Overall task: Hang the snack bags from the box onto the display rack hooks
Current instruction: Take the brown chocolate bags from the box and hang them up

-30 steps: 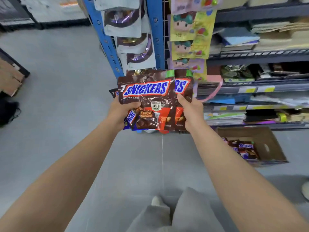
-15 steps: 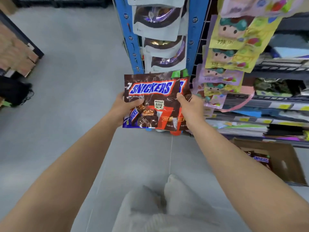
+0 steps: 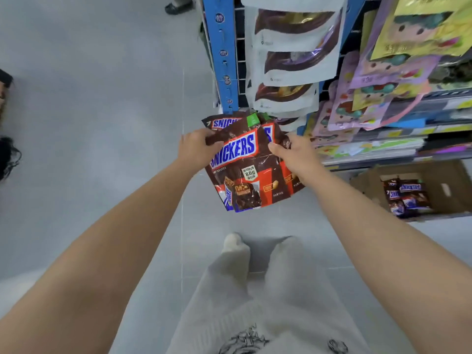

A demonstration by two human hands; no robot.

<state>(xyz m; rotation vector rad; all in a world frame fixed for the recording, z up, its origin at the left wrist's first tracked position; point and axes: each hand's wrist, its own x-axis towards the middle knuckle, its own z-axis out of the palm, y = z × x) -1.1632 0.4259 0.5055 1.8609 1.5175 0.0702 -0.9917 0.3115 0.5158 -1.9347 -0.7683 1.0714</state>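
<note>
Both hands out front, holding a fanned stack of brown glossy Snickers snack bags (image 3: 245,164) at the foot of the blue metal display rack upright (image 3: 221,54). Left hand (image 3: 196,150) grips the upper left edge of the front bag, fingers (image 3: 212,146) clamped on it, thumb on the face near the blue logo. Right hand (image 3: 296,155) grips the right side of the stack, fingers clamped on the bags, thumb pressing the front bag's right edge. At least three bags in the stack: one peeks out behind at upper left, another at right. Front bag tilted, its top leaning right. Green tabs at the bag tops (image 3: 252,120) sit just under the lowest hanging packet.

Wire grid panel (image 3: 241,52) between blue uprights carries white pouches with dark oval windows (image 3: 293,65), hung in a vertical column. Right of them, pastel cartoon-print packets (image 3: 383,80) in purple and yellow overlap on hooks. Whether any hook meets the Snickers bags, cannot tell.

Open brown cardboard box (image 3: 447,175) on the grey tiled floor (image 3: 102,123) at lower right, near the shelving, with more Snickers bags (image 3: 406,198) lying inside. Person's grey trousers (image 3: 255,290) and a white shoe toe (image 3: 232,240) below.
</note>
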